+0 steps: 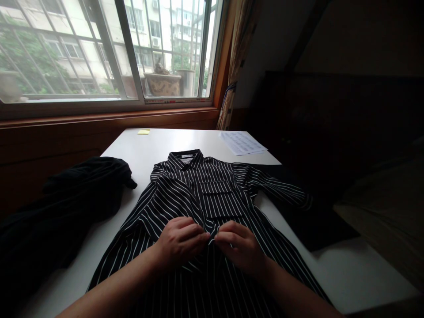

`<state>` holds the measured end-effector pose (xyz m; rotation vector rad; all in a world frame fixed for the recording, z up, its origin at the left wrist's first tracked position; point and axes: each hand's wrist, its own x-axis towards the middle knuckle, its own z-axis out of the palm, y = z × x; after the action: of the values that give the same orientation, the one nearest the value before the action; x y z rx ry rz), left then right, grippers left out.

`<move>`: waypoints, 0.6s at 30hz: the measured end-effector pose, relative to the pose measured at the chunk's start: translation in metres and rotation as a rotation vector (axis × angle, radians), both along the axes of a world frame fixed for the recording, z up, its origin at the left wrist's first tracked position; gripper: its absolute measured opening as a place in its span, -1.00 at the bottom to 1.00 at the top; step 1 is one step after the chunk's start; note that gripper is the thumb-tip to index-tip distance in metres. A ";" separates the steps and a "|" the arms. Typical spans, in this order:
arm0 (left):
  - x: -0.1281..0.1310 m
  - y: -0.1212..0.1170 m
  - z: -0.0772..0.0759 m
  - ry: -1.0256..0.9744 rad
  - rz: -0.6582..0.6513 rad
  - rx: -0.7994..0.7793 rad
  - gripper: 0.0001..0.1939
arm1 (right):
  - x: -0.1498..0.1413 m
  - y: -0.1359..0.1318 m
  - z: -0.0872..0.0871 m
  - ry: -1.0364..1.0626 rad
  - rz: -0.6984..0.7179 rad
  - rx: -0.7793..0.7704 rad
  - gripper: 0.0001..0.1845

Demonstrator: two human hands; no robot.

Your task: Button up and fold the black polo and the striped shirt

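A black shirt (172,194) with white stripes lies face up, its collar (186,160) toward the window. Its chest pocket (221,205) is on the right side of the front. The sleeve on the right stretches out sideways, while the one on the left is folded in over the body. My left hand (182,240) is closed, pinching the front of the shirt at the middle. Close beside it, my right hand (240,247) pinches the same strip of cloth. Small folds rise between the fingertips; any button there is too small to make out.
The shirt rests on a white table (185,137). A heap of dark clothing (86,190) lies on the left, and flat dark cloth (314,225) is on the right. Printed papers (243,143) and a yellow sticky note (143,131) lie near the far edge, below a barred window (139,53).
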<state>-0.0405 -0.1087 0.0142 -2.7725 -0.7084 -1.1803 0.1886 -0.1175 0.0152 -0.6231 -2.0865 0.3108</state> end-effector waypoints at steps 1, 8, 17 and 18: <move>0.000 0.000 0.000 0.004 0.003 0.003 -0.89 | 0.000 0.000 0.000 -0.003 -0.001 -0.002 -0.84; 0.001 -0.001 0.001 0.004 0.010 0.019 -0.90 | 0.000 -0.002 0.001 -0.007 -0.003 -0.001 -0.83; -0.001 0.001 -0.003 0.002 0.008 -0.003 -0.91 | 0.001 -0.001 0.000 -0.012 -0.013 0.018 -0.85; -0.001 0.001 -0.004 0.000 0.009 -0.006 -0.92 | 0.001 -0.001 0.000 -0.012 -0.014 0.020 -0.85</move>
<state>-0.0414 -0.1079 0.0105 -2.7713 -0.7246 -1.1788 0.1897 -0.1182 0.0150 -0.6283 -2.0935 0.2785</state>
